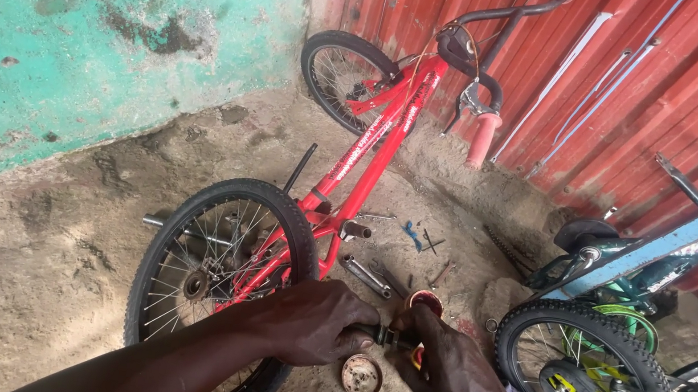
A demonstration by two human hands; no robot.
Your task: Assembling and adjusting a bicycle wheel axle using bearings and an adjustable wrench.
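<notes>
Left hand (314, 322) closed around a dark metal rod (384, 335), right hand (444, 361) gripping its other end, fingers curled shut, a small red tin (425, 301) just beyond the knuckles. Just below the hands, a rusty round lid (361, 376) on the sandy floor (25, 270); just behind the left hand, the rear wheel (214, 268) of a red bicycle (379, 141). Beyond the hands, a wrench (365, 275) on the sand, and off to the right, a yellow-green bicycle (612, 383).
</notes>
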